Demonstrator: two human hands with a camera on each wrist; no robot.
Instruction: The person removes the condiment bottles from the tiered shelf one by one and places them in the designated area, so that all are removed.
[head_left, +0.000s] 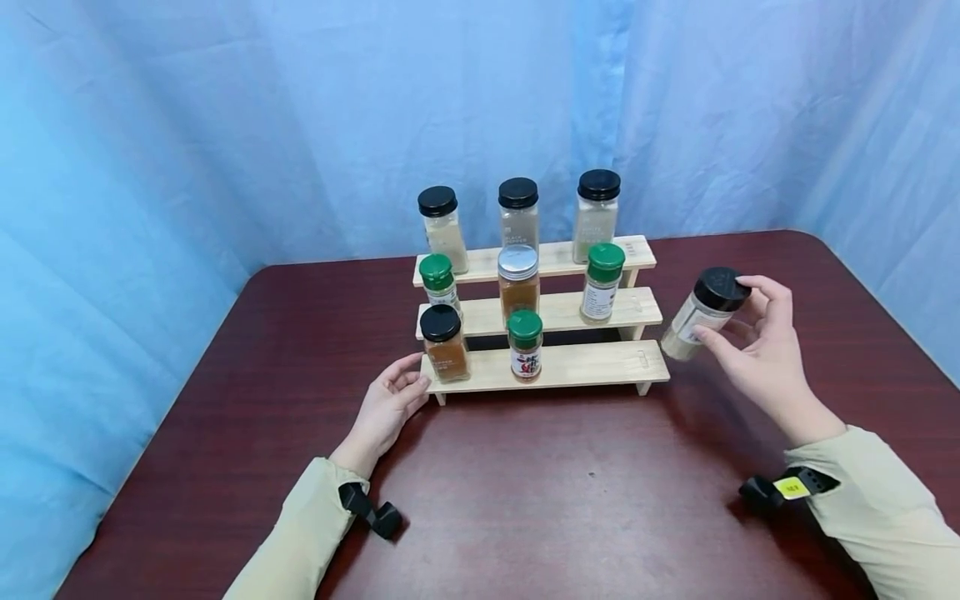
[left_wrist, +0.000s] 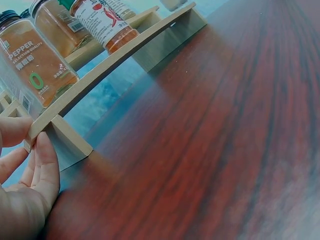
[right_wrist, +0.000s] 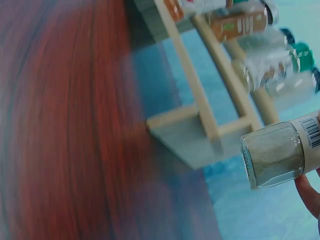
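A three-step wooden spice rack (head_left: 596, 364) stands on the table. At the front left end of its lowest step, my left hand (head_left: 387, 408) pinches the board between thumb and fingers, as the left wrist view also shows. My right hand (head_left: 772, 358) holds a black-lidded spice jar (head_left: 684, 332) just right of the rack. This jar tilts, lid toward the upper right, and contains pale powder (right_wrist: 275, 152). On the lowest step sit a black-lidded pepper jar (head_left: 447, 357) at the left and a small green-capped jar (head_left: 526, 360) near the middle.
The middle step bears two green-capped jars (head_left: 599, 300) and a silver-lidded jar (head_left: 519, 293) between them. Three black-lidded jars (head_left: 596, 221) line the top step. Blue curtains (head_left: 375, 108) hang behind and beside the dark red wooden table (head_left: 555, 500).
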